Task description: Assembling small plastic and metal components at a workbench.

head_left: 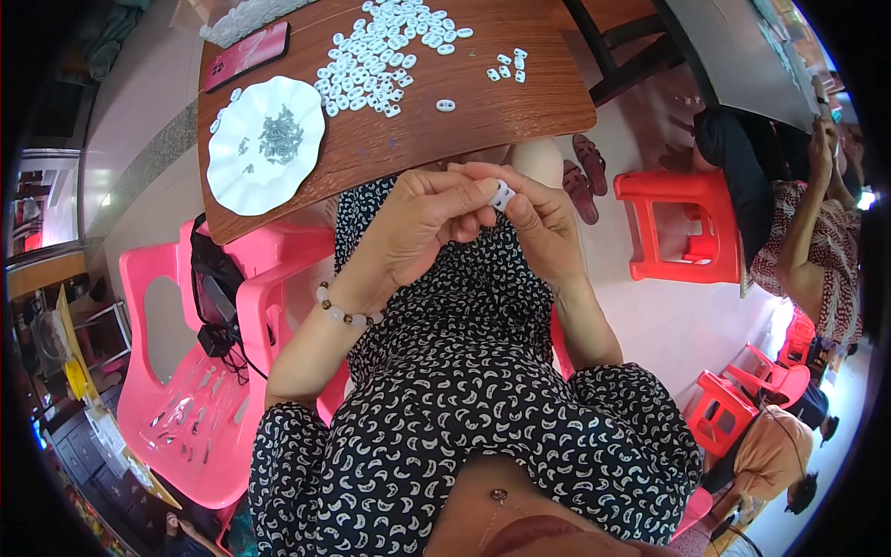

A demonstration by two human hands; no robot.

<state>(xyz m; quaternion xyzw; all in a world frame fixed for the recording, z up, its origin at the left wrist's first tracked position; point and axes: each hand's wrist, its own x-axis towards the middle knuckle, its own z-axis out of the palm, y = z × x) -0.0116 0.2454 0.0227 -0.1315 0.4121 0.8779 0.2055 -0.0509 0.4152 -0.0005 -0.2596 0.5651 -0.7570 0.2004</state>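
Observation:
Over my lap, just off the table's near edge, my left hand [441, 209] and my right hand [538, 218] meet around a small white plastic piece [502, 196] with dark holes. Fingers of both hands pinch it, and they cover part of it. A large heap of similar white oval pieces [371, 60] lies on the brown wooden table [408, 139]. One single white piece [445, 106] sits apart near the edge, and a small group [519, 65] lies to the right. The white scalloped plate [227, 172] on the left holds a pile of small grey metal pins [283, 135].
A pink phone-like case [248, 56] and a clear plastic bag [255, 19] lie at the table's far left. Beside me stands a pink chair [186, 418] with a black bag [213, 288]. To the right are a red stool [677, 223], sandals [583, 181] and another seated person [807, 241].

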